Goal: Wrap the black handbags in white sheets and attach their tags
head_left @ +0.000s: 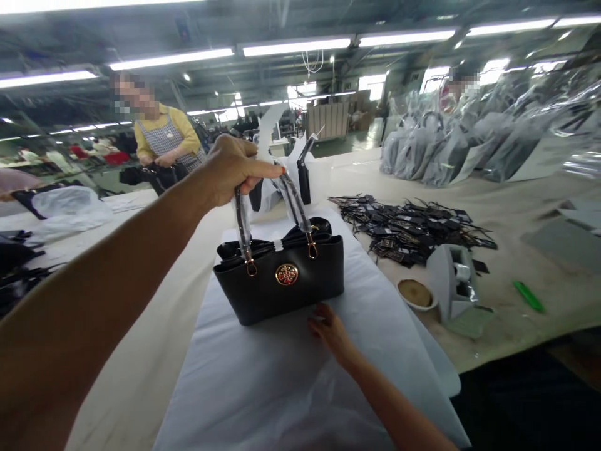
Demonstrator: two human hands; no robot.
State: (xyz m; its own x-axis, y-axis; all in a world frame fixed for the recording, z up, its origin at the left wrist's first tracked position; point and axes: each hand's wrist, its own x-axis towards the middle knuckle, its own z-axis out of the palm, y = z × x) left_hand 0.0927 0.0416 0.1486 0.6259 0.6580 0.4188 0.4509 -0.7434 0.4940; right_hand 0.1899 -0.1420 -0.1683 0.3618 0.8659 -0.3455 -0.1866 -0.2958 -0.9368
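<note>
A black handbag (pixel 300 275) with a round gold emblem stands on a white paper sheet (pixel 263 388). Its handles (pixel 295 203) are wrapped in clear plastic. My left hand (pixel 230 169) reaches over from the left and is closed around the top of the handles. My right hand (pixel 331 332) is low at the front of the bag, close to its bottom edge. The right fingers are curled together, and a small pale spot shows between them; I cannot make out what it is. The inside of the bag is hidden.
A pile of black tags (pixel 404 228) lies to the right. Nearby are a tape dispenser (pixel 453 282), a round dish (pixel 417 294) and a green cutter (pixel 528 295). Plastic-covered bags (pixel 432 150) stand behind. A co-worker (pixel 166 134) handles a black bag at the left.
</note>
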